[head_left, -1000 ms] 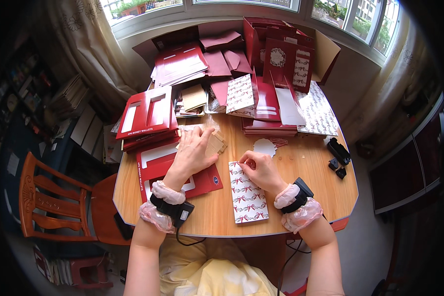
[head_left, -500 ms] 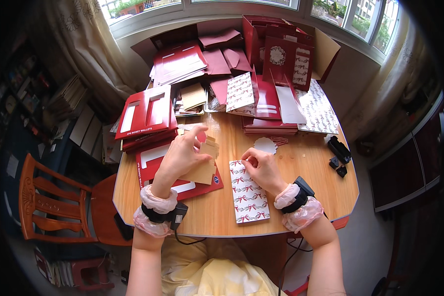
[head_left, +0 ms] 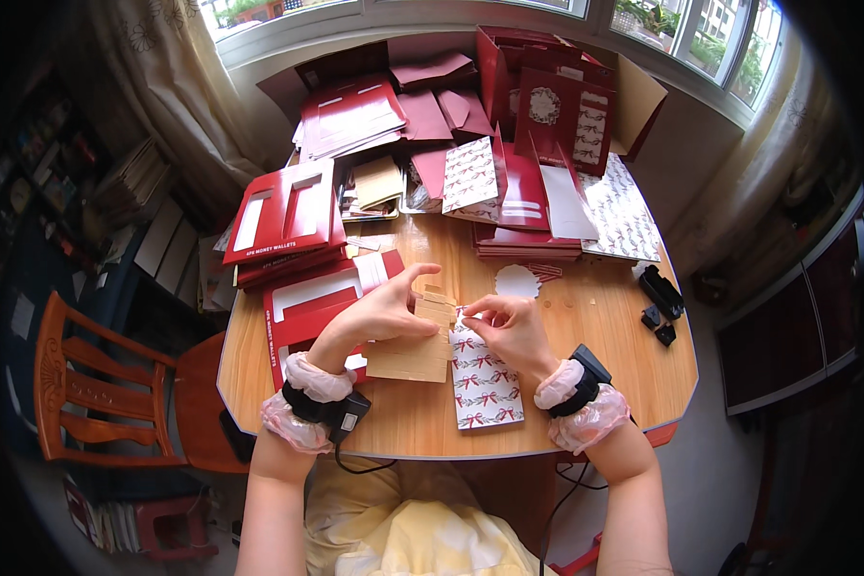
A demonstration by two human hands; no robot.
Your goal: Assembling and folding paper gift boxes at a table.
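Observation:
My left hand grips a tan sheet, thumb across it and index finger raised. Small tan tabs jut from the sheet's upper right edge. Close beside these tabs, the fingertips of my right hand are pinched together; whatever they hold is too small to make out. Below my right hand lies a narrow white card printed with red bows and green sprigs, flat on the table. A red cardboard sleeve with cut-out windows lies partly under my left hand and wrist.
More red sleeves are stacked at the left. Dark red envelopes and upright red boxes crowd the back. A white scalloped paper piece lies beyond my right hand; small black parts sit near the right edge.
My left hand has brought the tan sheet rightward and nearer me, up to the patterned card. My right hand's pinched fingers have shifted slightly left, beside the sheet's tabs.

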